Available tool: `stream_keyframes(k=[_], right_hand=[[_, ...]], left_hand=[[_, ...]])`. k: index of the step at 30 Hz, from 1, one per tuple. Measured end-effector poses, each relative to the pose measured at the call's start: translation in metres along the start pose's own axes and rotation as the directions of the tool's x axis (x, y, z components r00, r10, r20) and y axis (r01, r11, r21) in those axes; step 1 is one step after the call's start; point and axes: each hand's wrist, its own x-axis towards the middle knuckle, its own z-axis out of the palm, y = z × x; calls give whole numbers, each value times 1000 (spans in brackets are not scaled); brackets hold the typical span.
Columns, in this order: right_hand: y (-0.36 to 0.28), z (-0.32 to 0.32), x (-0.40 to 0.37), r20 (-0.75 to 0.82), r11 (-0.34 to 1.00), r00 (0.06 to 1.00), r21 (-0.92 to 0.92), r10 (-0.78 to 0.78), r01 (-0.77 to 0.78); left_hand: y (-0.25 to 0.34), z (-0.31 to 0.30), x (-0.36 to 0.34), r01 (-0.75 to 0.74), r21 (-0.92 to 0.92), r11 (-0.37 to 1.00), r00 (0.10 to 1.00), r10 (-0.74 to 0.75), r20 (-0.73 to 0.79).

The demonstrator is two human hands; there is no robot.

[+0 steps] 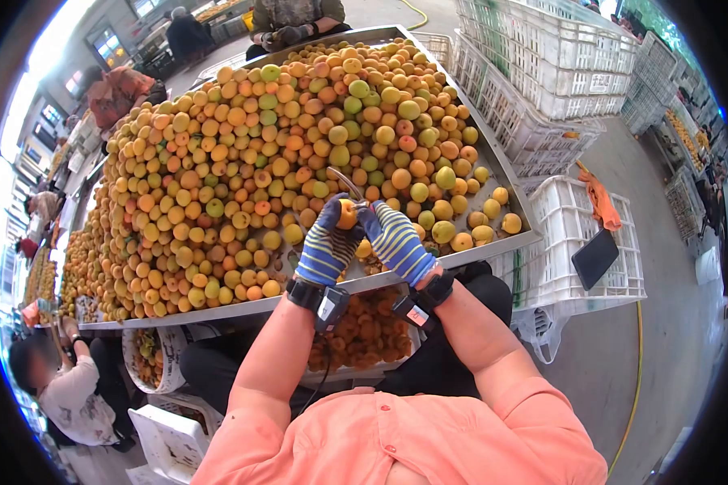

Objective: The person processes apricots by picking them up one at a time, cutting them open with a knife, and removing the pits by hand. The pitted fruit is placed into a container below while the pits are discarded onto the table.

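My left hand, in a blue-and-yellow striped glove, is closed around an orange apricot at the near edge of the heap. Close against it, my right hand, gloved the same way, grips a thin curved metal tool whose bent end points up and left over the fruit. The two hands nearly meet at the apricot. Whether the tool cuts into it is hidden by the fingers. Around and beyond them lies a large heap of apricots, yellow-orange with some green, on a metal-rimmed table.
Below the table edge, a container of split-looking fruit sits at my lap. White crates are stacked at right; a nearer crate bears an orange cloth and a dark flat object. Co-workers sit left and across.
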Motion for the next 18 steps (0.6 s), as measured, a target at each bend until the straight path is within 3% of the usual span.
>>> stream_keyframes(k=[6, 9, 14, 16, 17, 18], right_hand=[[9, 3, -2, -35, 999, 999, 40, -17, 18], [-5, -5, -5, 37, 984, 994, -152, 102, -96], [7, 11, -7, -14, 989, 997, -129, 71, -72], [12, 16, -9, -1, 997, 998, -19, 71, -71], [14, 19, -8, 6, 997, 998, 39, 70, -70], [14, 26, -5, -149, 971, 982, 190, -116, 143]], left_hand=[[-7, 8, 3, -4, 30, 1000, 999, 5, -38], [-13, 9, 3, -119, 126, 985, 989, 129, -75], [-20, 25, 1, -211, 429, 878, 936, 308, -171], [-21, 23, 2, -221, 575, 788, 905, 385, -181], [-21, 17, 3, -224, 564, 795, 909, 378, -172], [-21, 12, 5, -228, 554, 801, 914, 372, -162]])
